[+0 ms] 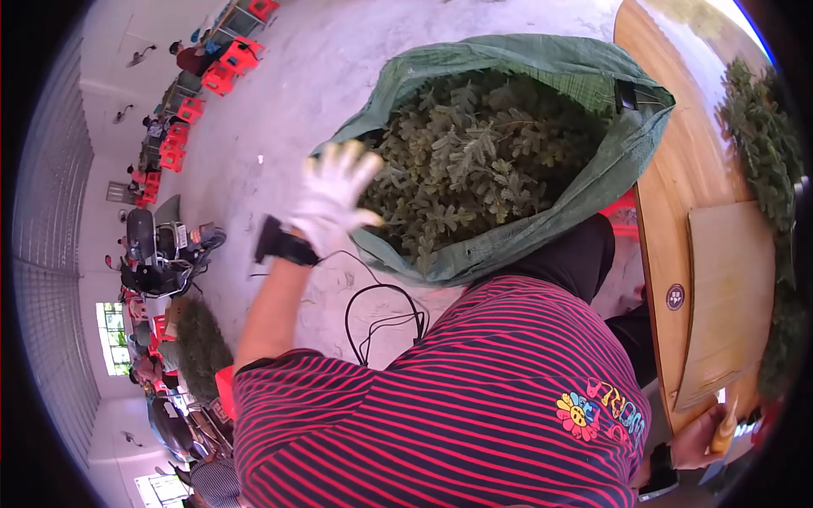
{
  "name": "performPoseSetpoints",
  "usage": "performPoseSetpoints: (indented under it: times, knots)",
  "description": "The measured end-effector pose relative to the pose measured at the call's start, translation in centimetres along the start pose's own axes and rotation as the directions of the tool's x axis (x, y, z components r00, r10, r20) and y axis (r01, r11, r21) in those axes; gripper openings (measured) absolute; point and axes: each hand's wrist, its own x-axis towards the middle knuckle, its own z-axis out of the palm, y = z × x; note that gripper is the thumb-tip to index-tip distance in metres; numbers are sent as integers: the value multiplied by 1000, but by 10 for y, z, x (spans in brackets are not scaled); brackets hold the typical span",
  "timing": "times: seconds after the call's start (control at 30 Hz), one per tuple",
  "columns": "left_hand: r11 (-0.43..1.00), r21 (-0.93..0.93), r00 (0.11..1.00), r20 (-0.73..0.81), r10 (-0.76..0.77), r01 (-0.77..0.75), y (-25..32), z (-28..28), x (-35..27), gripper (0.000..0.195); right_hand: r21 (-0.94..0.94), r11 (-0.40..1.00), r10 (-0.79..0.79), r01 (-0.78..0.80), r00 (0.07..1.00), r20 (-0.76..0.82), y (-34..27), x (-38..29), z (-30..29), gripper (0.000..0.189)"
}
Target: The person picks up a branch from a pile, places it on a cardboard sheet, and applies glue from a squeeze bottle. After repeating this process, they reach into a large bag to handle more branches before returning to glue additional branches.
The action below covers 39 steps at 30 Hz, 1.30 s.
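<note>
My left hand (335, 193) wears a white glove with yellowish fingertips and a black strapped device at the wrist. Slightly blurred, its fingers are spread at the left rim of a green woven sack (591, 184); whether it touches the rim I cannot tell. Dark green conifer sprigs (470, 152), apparently artificial, fill the sack. At the lower right, my bare right hand (692, 441) holds a small squeeze bottle (725, 433) with yellow-amber contents and a pointed nozzle, beside the wooden table (660, 209). Part of that hand's grip is hidden.
A cardboard sheet (724, 298) lies on the table, with a green garland (762, 127) along its far side. A black cable (381, 289) loops near my waist. Red stools (238, 56), seated people, a motorcycle (159, 247) and a pile of greenery (202, 349) stand farther off.
</note>
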Motion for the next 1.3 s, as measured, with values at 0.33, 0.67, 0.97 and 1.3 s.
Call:
performPoseSetpoints:
  times: [0.33, 0.67, 0.97, 1.3]
  knots:
    - [752, -447, 828, -511, 230, -484, 147, 102, 124, 76, -313, 940, -187, 137, 973, -137, 11, -5, 39, 75]
    - [739, -490, 881, -343, 325, -463, 193, 193, 174, 57, -438, 894, -169, 91, 975, -143, 3, -8, 51, 78]
    - [761, -430, 867, -343, 360, -486, 148, 106, 150, 63, -334, 929, -213, 158, 968, -133, 14, -9, 53, 72]
    - [583, -394, 690, -226, 688, -710, 57, 74, 65, 46, -167, 981, -116, 99, 988, -99, 11, -12, 38, 72]
